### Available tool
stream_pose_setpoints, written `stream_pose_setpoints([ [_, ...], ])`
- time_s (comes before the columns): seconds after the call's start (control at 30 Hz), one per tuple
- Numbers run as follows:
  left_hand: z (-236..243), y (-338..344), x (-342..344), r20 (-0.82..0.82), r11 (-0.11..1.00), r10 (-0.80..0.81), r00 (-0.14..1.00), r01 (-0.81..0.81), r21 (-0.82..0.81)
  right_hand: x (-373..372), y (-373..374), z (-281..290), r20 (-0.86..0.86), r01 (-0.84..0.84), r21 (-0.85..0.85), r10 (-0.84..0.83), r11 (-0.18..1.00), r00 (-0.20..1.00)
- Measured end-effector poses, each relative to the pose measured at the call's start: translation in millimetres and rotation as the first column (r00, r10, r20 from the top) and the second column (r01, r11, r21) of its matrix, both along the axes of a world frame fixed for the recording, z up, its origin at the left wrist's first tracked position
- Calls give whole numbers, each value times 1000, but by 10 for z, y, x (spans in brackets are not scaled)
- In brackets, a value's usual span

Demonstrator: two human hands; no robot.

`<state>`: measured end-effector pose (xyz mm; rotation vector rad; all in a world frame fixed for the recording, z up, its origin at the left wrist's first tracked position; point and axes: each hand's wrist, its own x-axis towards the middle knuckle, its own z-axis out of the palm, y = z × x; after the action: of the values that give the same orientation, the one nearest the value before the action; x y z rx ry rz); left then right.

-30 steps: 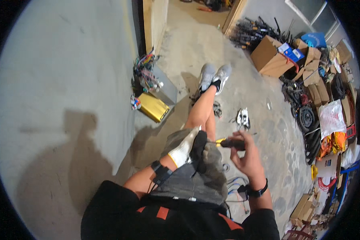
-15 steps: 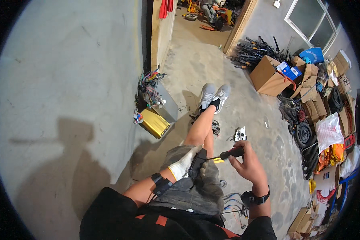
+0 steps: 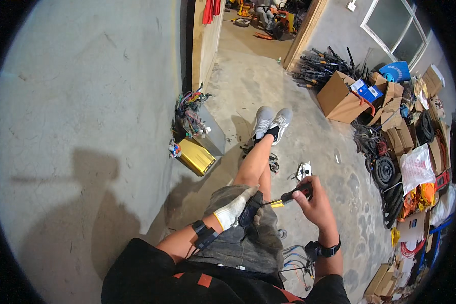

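In a white work glove with a yellow cuff edge, my left hand [image 3: 231, 212] is closed round a black part [image 3: 252, 209] on my lap. What kind of part it is does not show. My bare right hand [image 3: 313, 200] grips a screwdriver [image 3: 290, 195] by its dark, partly red handle. The thin shaft points left, its tip at the black part's right side; whether it sits in a screw is too small to tell. Just below the shaft shows a yellow strip [image 3: 277, 203]. A grey cloth [image 3: 238, 248] covers my lap beneath the part.
A gold metal case [image 3: 196, 156] and a bundle of coloured wires [image 3: 190, 114] stand by the left wall. Beyond my legs lies a white metal piece [image 3: 304, 171]. Along the right, cardboard boxes [image 3: 342, 96], a black wheel [image 3: 384, 169] and bags form a heap. A doorway opens ahead.
My right hand has turned the screwdriver's handle, and its fingers have shifted and curled further round it. The left hand and the black part stay nearly in place, the part slightly tilted.
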<state>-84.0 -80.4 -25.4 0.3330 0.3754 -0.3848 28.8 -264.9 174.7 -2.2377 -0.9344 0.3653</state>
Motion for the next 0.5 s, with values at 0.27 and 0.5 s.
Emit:
stream_pose_setpoints([
  [0.27,-5,4,19,31,999,36,999,-37,28,5,31,37,55,-92,176,83,980,995],
  [0.5,-65,2,23,58,1000,9,998,-7,-28,59,-14,81,272,181,-356,-84,917,959],
])
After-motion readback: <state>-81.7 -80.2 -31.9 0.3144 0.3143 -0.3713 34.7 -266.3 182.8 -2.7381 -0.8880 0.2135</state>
